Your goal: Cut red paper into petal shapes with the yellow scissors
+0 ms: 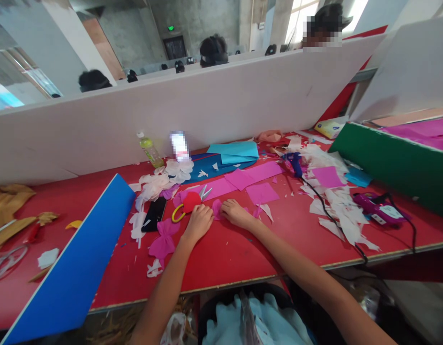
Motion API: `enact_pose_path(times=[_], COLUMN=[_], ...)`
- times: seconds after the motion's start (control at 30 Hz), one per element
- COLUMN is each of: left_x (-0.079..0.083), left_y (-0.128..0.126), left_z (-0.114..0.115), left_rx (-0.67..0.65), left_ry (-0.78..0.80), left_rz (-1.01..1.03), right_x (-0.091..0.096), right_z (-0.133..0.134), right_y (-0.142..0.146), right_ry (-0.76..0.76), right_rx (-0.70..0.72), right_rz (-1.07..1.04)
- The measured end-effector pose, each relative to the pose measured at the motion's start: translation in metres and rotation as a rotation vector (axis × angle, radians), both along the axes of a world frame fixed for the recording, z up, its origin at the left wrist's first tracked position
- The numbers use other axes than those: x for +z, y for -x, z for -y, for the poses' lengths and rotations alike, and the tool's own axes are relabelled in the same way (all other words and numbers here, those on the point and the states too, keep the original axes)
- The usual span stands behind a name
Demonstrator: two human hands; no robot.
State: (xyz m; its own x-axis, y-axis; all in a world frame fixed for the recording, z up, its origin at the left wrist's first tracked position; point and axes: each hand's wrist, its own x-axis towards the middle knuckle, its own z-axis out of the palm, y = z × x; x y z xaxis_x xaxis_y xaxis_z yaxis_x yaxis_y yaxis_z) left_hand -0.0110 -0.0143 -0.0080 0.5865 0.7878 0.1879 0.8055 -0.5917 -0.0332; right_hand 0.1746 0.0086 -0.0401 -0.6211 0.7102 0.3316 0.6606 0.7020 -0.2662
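Observation:
Both my hands rest on the red table [224,254], pinching a small piece of pink paper [217,209] between them. My left hand [198,222] is closed on its left side, my right hand [234,212] closed on its right side. Just behind my left hand lie scissors [188,202] with red and yellow handles. A finished pink paper bow [164,239] lies to the left of my left forearm, beside a black phone [154,213]. Pink paper squares [261,192] lie beyond my right hand.
A blue board [77,268] leans at the left. White paper flowers [160,184], a bottle [149,149], blue sheets [235,152], a blue glue gun [296,163] with cord, a purple glue gun [377,209], white scraps [336,206] and a green divider [397,165] crowd the table. People sit behind the white partition [207,105].

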Motion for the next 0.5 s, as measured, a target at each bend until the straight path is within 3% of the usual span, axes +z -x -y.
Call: enact_pose_path(times=[0.5], left_x=[-0.0004], left_y=[0.0007], left_z=[-0.0009], left_rx=[0.008], left_ry=[-0.002], left_rz=[0.012], right_x=[0.0028], right_z=[-0.0006], right_y=[-0.0071], right_ry=[-0.019], right_rx=[0.010], right_rz=[0.025])
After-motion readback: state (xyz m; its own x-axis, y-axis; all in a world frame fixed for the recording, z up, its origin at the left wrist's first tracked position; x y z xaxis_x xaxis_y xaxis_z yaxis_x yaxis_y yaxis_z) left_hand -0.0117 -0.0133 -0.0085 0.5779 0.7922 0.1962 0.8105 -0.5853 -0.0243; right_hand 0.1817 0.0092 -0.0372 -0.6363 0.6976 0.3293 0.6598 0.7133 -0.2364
